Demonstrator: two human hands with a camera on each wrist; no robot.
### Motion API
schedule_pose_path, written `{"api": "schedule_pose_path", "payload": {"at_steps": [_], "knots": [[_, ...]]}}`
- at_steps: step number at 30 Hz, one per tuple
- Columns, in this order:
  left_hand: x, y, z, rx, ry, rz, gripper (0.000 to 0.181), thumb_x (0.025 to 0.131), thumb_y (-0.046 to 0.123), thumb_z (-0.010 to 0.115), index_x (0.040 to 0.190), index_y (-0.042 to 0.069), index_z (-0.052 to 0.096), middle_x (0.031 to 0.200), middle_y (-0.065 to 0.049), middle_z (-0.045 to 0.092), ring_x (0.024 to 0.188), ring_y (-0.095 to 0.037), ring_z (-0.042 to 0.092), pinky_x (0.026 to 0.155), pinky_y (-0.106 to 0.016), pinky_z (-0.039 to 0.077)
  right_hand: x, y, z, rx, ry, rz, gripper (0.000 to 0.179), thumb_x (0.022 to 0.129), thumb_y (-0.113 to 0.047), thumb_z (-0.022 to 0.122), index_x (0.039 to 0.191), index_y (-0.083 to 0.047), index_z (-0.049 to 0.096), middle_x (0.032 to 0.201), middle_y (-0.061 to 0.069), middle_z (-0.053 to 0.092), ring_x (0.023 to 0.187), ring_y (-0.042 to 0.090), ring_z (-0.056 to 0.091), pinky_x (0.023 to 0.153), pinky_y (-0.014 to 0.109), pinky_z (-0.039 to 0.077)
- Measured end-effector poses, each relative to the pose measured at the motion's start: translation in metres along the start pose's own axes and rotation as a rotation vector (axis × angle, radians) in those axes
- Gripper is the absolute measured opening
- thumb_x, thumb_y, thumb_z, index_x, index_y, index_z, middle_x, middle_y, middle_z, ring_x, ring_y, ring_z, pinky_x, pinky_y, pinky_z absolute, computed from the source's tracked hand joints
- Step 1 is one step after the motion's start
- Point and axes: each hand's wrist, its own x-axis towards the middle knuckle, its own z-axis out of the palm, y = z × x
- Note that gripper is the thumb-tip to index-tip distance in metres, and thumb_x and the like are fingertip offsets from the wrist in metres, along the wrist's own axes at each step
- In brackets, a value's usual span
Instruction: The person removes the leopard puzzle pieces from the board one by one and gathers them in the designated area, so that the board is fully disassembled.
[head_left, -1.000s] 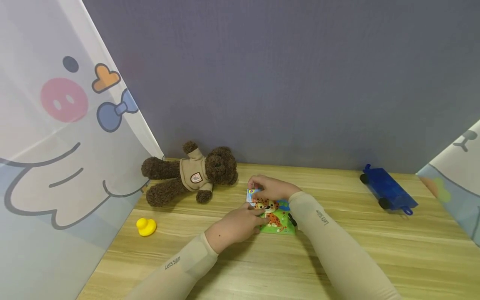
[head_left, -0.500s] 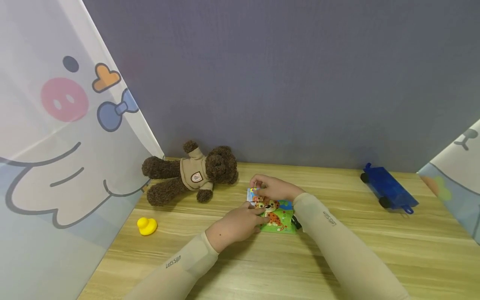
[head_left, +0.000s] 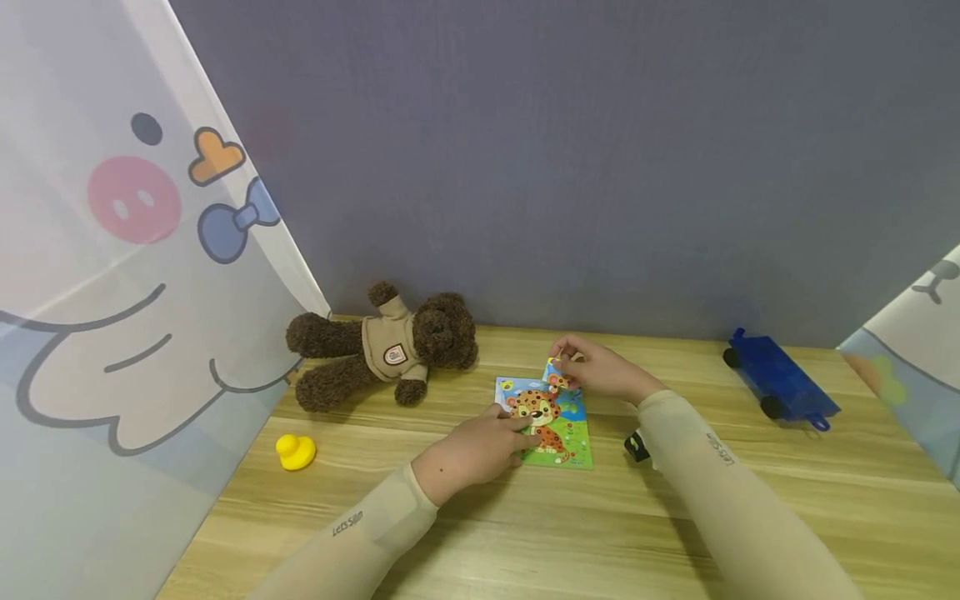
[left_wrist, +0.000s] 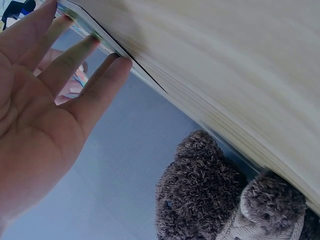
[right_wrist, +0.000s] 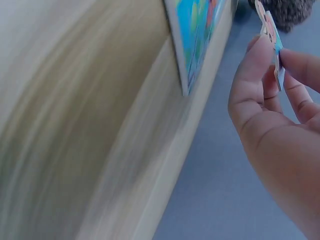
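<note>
On the table lies a flat jigsaw puzzle board (head_left: 570, 446) with a spotted leopard on green grass and blue sky. My left hand (head_left: 480, 442) rests on its left side, and the left wrist view shows those fingers (left_wrist: 102, 90) stretched out at the board's edge. Between thumb and fingers, my right hand (head_left: 606, 372) pinches a small puzzle piece (head_left: 556, 375) printed with part of the leopard's head. It is held over the board's upper right corner. In the right wrist view the piece (right_wrist: 276, 50) stands on edge in the fingertips, apart from the board.
A brown teddy bear (head_left: 393, 342) in a beige top lies at the back left. Nearer me on the left sits a yellow rubber duck (head_left: 296, 452). At the right stands a blue toy wagon (head_left: 782, 377). A grey wall (head_left: 570, 167) rises behind the table.
My right hand has moved right, away from the board's upper left corner, with the puzzle piece in its fingers. The board's upper left is now uncovered. My left hand has stayed in place.
</note>
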Motion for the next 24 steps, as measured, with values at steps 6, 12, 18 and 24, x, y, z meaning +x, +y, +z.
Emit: {"api": "schedule_pose_path", "payload": {"at_steps": [6, 12, 18, 24], "knots": [[0.000, 0.000, -0.001, -0.029, -0.015, -0.017, 0.050, 0.105, 0.038, 0.065, 0.154, 0.041, 0.056, 0.167, 0.007, 0.049, 0.151, -0.015, 0.053, 0.127, -0.031, 0.040, -0.019, 0.009, -0.019, -0.034, 0.047, 0.033, 0.025, 0.114, -0.024, 0.052, 0.133, -0.008, 0.055, 0.121, 0.017, 0.055, 0.097, 0.027, 0.067, 0.088, 0.043, 0.062], [0.000, 0.001, -0.001, -0.035, -0.018, -0.018, 0.051, 0.106, 0.037, 0.065, 0.155, 0.041, 0.055, 0.168, 0.006, 0.048, 0.153, -0.016, 0.051, 0.131, -0.036, 0.038, -0.037, 0.020, -0.035, -0.044, 0.066, 0.049, 0.025, 0.114, -0.021, 0.052, 0.133, -0.006, 0.055, 0.119, 0.017, 0.055, 0.093, 0.022, 0.066, 0.085, 0.040, 0.061], [-0.001, 0.002, -0.002, -0.046, -0.015, -0.016, 0.051, 0.106, 0.035, 0.065, 0.156, 0.039, 0.055, 0.167, 0.006, 0.049, 0.152, -0.013, 0.052, 0.123, -0.029, 0.042, -0.048, 0.031, -0.044, -0.062, 0.053, 0.063, 0.024, 0.112, -0.018, 0.053, 0.131, -0.002, 0.057, 0.114, 0.017, 0.057, 0.091, 0.021, 0.064, 0.081, 0.037, 0.062], [-0.002, 0.002, -0.003, -0.043, -0.007, -0.008, 0.051, 0.105, 0.035, 0.066, 0.155, 0.039, 0.056, 0.167, 0.005, 0.050, 0.151, -0.011, 0.053, 0.122, -0.028, 0.042, -0.054, 0.045, -0.048, -0.070, -0.004, 0.110, 0.023, 0.113, -0.020, 0.055, 0.129, -0.003, 0.057, 0.105, 0.012, 0.056, 0.085, 0.019, 0.060, 0.074, 0.032, 0.058]]}}
